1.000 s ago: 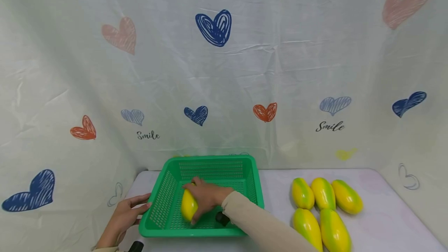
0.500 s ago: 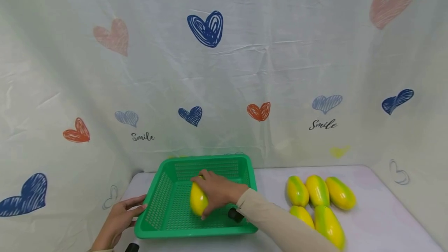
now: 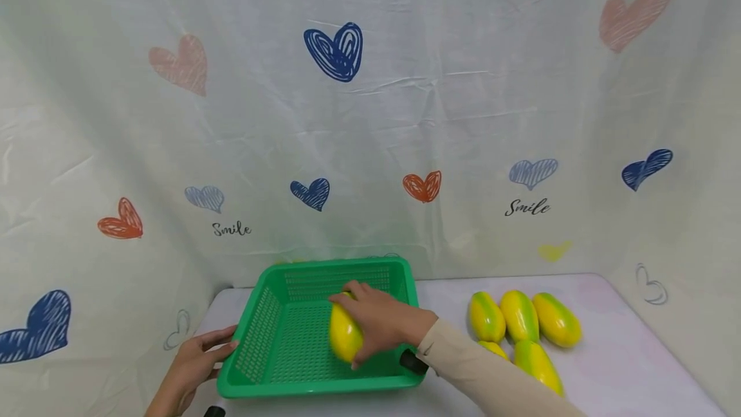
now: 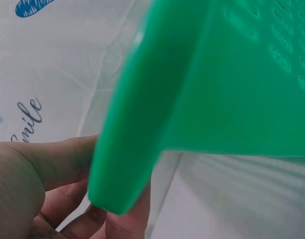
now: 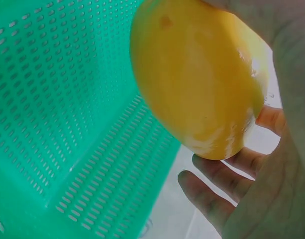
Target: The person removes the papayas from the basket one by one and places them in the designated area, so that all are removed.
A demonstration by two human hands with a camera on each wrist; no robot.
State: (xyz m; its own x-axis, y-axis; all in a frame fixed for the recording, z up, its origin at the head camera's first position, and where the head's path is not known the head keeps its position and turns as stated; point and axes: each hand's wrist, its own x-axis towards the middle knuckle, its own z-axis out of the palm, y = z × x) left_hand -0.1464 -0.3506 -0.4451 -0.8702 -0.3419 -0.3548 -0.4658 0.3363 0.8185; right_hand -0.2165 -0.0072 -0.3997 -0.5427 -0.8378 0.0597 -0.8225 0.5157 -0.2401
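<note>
A yellow papaya with a glossy skin is over the floor of the green plastic basket, toward its right half. My right hand grips this papaya from the right, thumb on the near side and fingers over the far end. Up close in the right wrist view, the papaya fills the palm, with the basket's slotted wall beyond it. My left hand holds the basket's left rim, thumb on one side and fingers curled behind the lip.
Several yellow-green papayas lie on the pale table to the right of the basket, the nearest ones partly behind my right sleeve. A white curtain printed with hearts hangs behind the table.
My right hand has carried the papaya rightward within the basket. My left hand stays on the rim. The whole head view has shifted slightly.
</note>
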